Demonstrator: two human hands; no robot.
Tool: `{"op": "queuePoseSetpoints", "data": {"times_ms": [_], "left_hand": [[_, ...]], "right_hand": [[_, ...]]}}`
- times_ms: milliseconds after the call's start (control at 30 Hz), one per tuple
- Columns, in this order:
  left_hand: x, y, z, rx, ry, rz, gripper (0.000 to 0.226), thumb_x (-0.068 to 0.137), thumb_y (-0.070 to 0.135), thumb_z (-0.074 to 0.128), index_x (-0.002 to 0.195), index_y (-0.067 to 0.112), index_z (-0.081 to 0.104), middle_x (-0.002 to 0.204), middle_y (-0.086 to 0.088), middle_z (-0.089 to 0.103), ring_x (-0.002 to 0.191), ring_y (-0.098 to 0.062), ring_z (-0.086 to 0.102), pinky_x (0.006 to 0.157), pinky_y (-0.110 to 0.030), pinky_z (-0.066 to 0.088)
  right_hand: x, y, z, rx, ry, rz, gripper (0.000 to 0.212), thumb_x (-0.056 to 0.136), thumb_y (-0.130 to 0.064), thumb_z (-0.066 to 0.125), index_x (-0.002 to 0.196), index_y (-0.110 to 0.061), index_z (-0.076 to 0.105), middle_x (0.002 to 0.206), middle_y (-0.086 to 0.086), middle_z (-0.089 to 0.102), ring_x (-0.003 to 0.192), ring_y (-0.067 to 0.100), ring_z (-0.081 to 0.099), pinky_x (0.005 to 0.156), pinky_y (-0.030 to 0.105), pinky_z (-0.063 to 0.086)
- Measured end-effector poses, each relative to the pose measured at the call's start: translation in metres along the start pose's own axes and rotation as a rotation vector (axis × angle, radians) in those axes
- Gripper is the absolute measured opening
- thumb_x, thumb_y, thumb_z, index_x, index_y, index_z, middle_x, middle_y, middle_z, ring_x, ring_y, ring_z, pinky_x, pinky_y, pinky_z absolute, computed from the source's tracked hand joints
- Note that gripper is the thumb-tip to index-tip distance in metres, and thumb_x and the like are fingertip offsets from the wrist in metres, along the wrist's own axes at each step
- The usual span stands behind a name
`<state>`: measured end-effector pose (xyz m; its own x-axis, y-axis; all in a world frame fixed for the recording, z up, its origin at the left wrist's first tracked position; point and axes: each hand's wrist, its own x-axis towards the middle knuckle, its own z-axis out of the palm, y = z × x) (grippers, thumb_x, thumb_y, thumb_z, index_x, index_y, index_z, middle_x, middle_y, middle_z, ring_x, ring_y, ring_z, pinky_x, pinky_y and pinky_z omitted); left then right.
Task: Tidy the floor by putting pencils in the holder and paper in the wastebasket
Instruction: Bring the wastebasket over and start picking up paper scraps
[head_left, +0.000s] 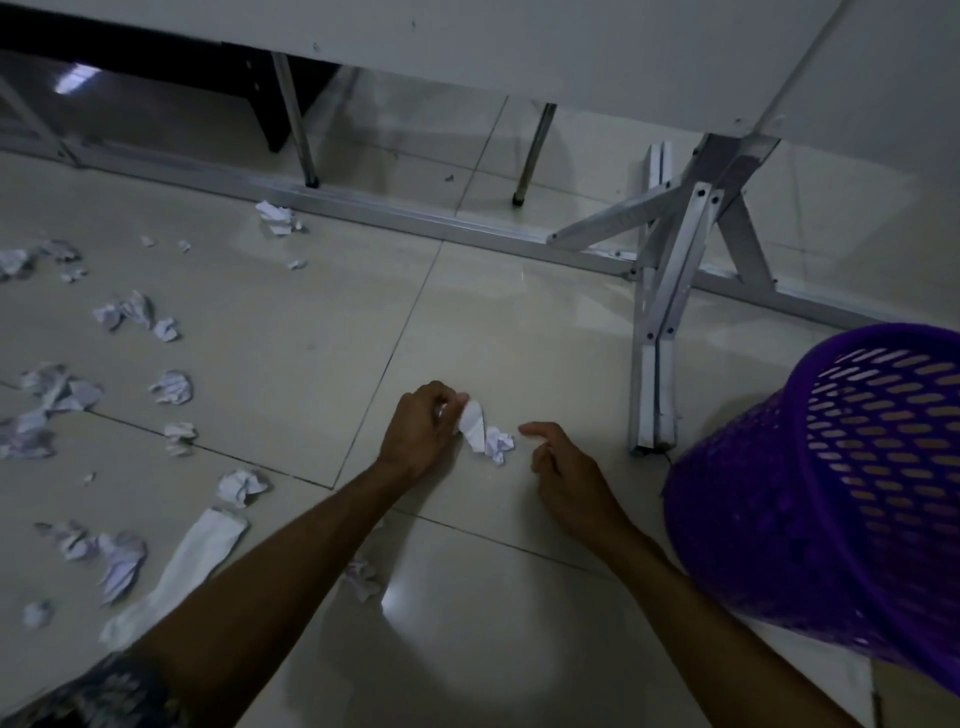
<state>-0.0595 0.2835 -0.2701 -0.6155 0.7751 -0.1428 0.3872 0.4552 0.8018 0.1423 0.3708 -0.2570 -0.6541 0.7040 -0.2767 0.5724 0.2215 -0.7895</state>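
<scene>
Left hand (423, 431) fingers are pinched on a white scrap of paper (474, 426) low over the tiled floor (291, 353); right hand (558, 467) fingers are loosely curled, empty, pointing at a crumpled paper ball (500, 442) between the two hands. Purple wastebasket (831, 483) stands just right of the right hand. More crumpled paper (171, 387) is scattered well left of the left-hand fingers.

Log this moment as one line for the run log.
left hand: pinching paper scrap | right hand: open beside crumpled paper | purple wastebasket: at right | more paper left on floor
</scene>
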Motion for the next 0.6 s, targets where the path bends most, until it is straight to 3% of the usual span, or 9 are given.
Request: {"op": "queuePoseSetpoints", "data": {"times_ms": [100, 167, 267, 333, 433, 500, 600], "left_hand": [[-0.009, -0.001, -0.006, 0.017, -0.013, -0.082, 0.03, 0.109, 0.033, 0.042, 0.1, 0.01, 0.059, 0.087, -0.004, 0.063, 0.082, -0.022, 0.061, 0.065, -0.028, 0.042], [-0.019, -0.003, -0.01, -0.032, -0.012, -0.172, 0.035, 0.109, 0.042, 0.037, 0.099, 0.014, 0.057, 0.085, 0.003, 0.06, 0.083, -0.018, 0.061, 0.063, -0.023, 0.04], [-0.032, -0.005, -0.017, -0.116, -0.019, -0.262, 0.045, 0.103, 0.058, 0.041, 0.095, 0.018, 0.06, 0.088, 0.003, 0.062, 0.083, -0.014, 0.061, 0.068, -0.025, 0.044], [-0.039, -0.004, -0.023, -0.143, -0.028, -0.245, 0.044, 0.102, 0.056, 0.045, 0.094, 0.016, 0.061, 0.088, 0.0, 0.064, 0.082, -0.018, 0.062, 0.068, -0.026, 0.045], [-0.049, 0.011, -0.029, -0.212, -0.053, -0.244, 0.041, 0.106, 0.048, 0.04, 0.094, 0.015, 0.062, 0.09, -0.004, 0.065, 0.082, -0.017, 0.062, 0.067, -0.027, 0.045], [-0.056, 0.032, -0.03, -0.293, -0.086, -0.226, 0.038, 0.108, 0.043, 0.039, 0.093, 0.015, 0.061, 0.096, -0.014, 0.068, 0.089, -0.023, 0.066, 0.074, -0.034, 0.056], [-0.066, 0.071, -0.032, -0.526, -0.165, -0.228, 0.027, 0.108, 0.032, 0.046, 0.113, 0.008, 0.057, 0.1, -0.013, 0.071, 0.089, -0.021, 0.074, 0.071, -0.029, 0.062]], "right_hand": [[0.013, -0.014, 0.014, -0.099, 0.083, -0.049, 0.032, 0.101, -0.046, 0.05, 0.132, -0.035, 0.053, 0.101, -0.01, 0.063, 0.088, 0.011, 0.062, 0.072, 0.024, 0.047], [0.018, -0.015, 0.021, -0.226, 0.045, -0.12, 0.038, 0.094, -0.06, 0.055, 0.126, -0.039, 0.055, 0.102, -0.007, 0.061, 0.084, 0.012, 0.06, 0.069, 0.028, 0.05], [0.017, -0.011, 0.03, -0.328, 0.054, -0.195, 0.026, 0.097, -0.051, 0.058, 0.104, -0.026, 0.06, 0.094, -0.002, 0.058, 0.077, 0.016, 0.058, 0.065, 0.032, 0.051], [0.014, -0.01, 0.032, -0.287, 0.064, -0.184, 0.025, 0.101, -0.04, 0.057, 0.097, -0.016, 0.059, 0.096, 0.002, 0.06, 0.08, 0.021, 0.059, 0.07, 0.037, 0.051], [0.0, -0.021, 0.024, -0.133, -0.004, -0.053, 0.027, 0.103, -0.038, 0.053, 0.096, -0.011, 0.055, 0.093, 0.006, 0.066, 0.083, 0.023, 0.062, 0.074, 0.034, 0.049], [-0.018, -0.035, 0.011, -0.078, -0.072, 0.014, 0.031, 0.103, -0.043, 0.052, 0.098, -0.012, 0.055, 0.091, 0.003, 0.069, 0.082, 0.019, 0.064, 0.075, 0.031, 0.048], [-0.057, -0.063, -0.019, -0.013, -0.099, -0.013, 0.028, 0.101, -0.045, 0.054, 0.098, -0.017, 0.058, 0.083, -0.006, 0.067, 0.071, 0.006, 0.059, 0.071, 0.027, 0.048]]}}
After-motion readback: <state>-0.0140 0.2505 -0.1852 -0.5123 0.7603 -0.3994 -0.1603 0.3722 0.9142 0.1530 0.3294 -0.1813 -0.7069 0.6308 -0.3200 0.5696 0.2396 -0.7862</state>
